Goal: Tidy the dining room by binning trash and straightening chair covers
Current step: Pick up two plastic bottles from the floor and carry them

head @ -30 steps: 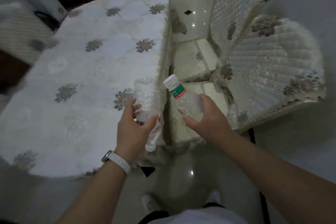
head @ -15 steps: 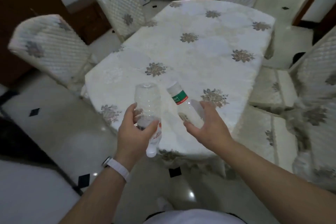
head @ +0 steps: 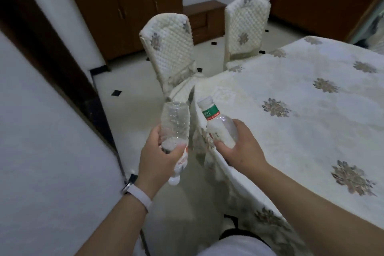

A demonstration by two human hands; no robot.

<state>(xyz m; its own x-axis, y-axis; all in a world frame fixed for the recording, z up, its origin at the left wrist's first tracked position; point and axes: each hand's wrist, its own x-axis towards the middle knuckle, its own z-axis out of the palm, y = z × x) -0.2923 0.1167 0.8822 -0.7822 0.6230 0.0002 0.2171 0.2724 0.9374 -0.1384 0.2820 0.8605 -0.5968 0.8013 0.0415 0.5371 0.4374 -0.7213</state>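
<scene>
My left hand [head: 159, 157] grips a clear empty plastic bottle [head: 175, 123] upside down, its white cap pointing at the floor. My right hand [head: 242, 146] holds a second clear bottle [head: 218, 123] with a green label and a white cap, tilted up and to the left. Both bottles hang over the floor just left of the table's corner. Two chairs with white quilted covers stand beyond them: the nearer chair [head: 169, 48] at the table's corner, the farther chair [head: 246, 27] at the table's long side.
The dining table [head: 307, 110], under a white cloth with grey flowers, fills the right side. A white wall [head: 41, 151] and dark door frame close in on the left. Brown cabinets [head: 124, 6] line the back wall. Pale tiled floor lies between wall and table.
The view has swung left: the table has slid to the right and the wall, door frame and cabinets have come into sight. My right hand's fingers have closed round the green-label bottle.
</scene>
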